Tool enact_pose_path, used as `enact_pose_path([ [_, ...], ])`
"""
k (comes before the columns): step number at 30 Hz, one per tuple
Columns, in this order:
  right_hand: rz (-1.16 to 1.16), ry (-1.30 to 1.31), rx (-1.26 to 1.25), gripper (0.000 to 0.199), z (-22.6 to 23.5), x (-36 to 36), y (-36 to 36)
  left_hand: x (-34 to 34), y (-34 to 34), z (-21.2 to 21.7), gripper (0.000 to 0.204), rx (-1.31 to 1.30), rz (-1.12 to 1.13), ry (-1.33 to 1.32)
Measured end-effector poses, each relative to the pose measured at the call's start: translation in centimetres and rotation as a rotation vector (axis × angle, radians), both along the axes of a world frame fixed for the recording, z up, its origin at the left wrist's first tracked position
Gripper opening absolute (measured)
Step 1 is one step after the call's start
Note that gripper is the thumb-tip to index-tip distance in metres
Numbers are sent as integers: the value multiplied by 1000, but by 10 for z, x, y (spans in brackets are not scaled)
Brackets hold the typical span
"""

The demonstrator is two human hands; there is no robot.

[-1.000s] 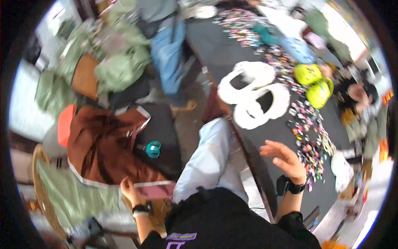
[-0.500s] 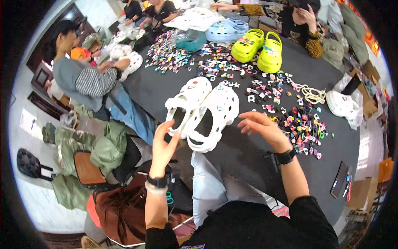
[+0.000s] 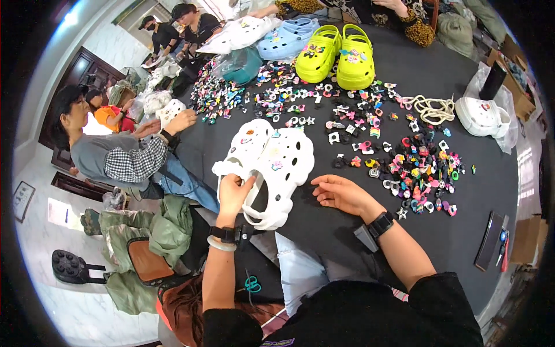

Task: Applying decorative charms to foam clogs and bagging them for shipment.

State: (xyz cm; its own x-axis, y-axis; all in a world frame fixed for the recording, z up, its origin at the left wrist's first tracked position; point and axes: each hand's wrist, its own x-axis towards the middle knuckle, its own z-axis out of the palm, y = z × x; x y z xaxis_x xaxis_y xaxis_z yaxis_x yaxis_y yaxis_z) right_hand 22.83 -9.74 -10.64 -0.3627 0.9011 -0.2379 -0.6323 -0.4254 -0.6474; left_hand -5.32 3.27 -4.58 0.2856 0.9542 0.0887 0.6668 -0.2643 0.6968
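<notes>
We have a pair of white clogs [image 3: 296, 157] in front of us, side by side on the black bench [image 3: 451, 246], toes pointing away and heels near our edge. Small coloured charms sit on the tops of both. Our left hand [image 3: 233, 195] is at the opening of the left clog, its fingers bent and partly closed, with the thumb and forefinger close together by the inner rim; we cannot tell whether it grips the rim or only touches it. Our right hand [image 3: 344, 195] is open and loosely curved, holding nothing, just beside the right clog and apart from it.

To the right of the clogs we see a pile of loose charms [image 3: 419, 173], and beyond it a cream cord [image 3: 433, 110] lies in loops. Farther right are a white clog in a clear bag [image 3: 481, 115] and, nearer us, a black phone [image 3: 489, 242]. Past our pair stand two lime-green clogs [image 3: 355, 65], with blue clogs [image 3: 283, 41] behind them to the left. At the left side, a co-worker [image 3: 107, 153] holds another white clog [image 3: 170, 111].
</notes>
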Motion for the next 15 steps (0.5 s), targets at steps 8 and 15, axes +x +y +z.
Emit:
enact_pose_path([
  [8,14,-14,66,25,-11,3,-1,-26,4,39,23,39,-152,39],
  [15,9,-56,79,25,-11,1,-2,-33,42,80,34,173,-626,235],
])
